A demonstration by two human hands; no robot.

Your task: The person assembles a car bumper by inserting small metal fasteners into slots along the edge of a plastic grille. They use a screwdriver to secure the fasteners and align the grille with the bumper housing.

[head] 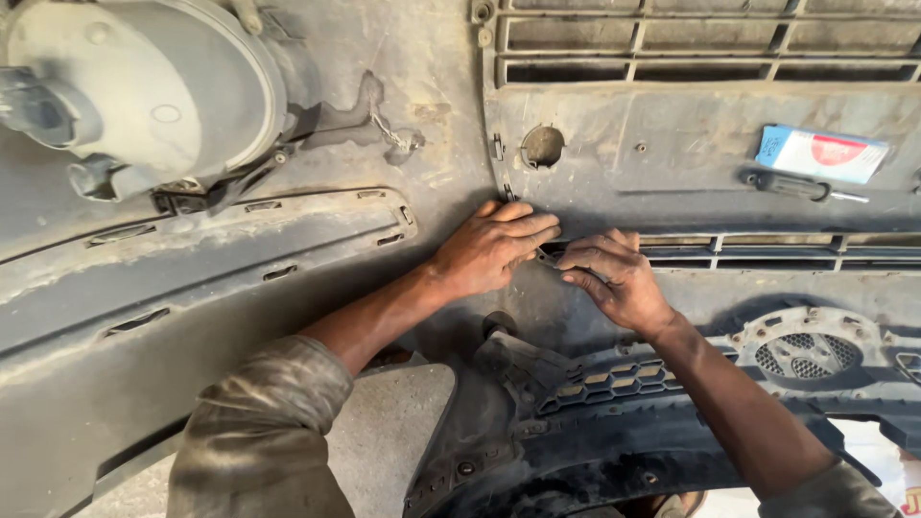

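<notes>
Both arms reach forward, the left hand pressed flat and the right hand with fingers curled, pinching a small clip on the dusty grey bumper.

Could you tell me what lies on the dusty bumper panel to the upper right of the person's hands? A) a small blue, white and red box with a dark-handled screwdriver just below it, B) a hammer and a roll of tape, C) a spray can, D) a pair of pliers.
A: a small flat box in blue, white and red lies on the grey bumper panel, with a dark-handled screwdriver just below it, up and right of the right hand.
</notes>
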